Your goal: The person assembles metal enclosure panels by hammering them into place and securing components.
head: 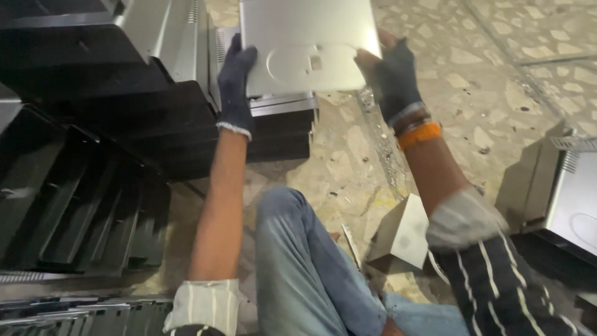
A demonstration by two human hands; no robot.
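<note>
Silver metal panel held up in both our gloved hands.
Our left hand and right hand clasp its side edges above the stack of panels.

Flat grey sheet-metal panel held up between 2 gloved hands: left hand on its left edge, right hand on its right edge. Directly below the panel, a stack of grey metal casings on the speckled terrazzo floor. Left of that stack, rows of black moulded trays. Small grey metal box by the right forearm. Another grey metal casing far right.
</note>
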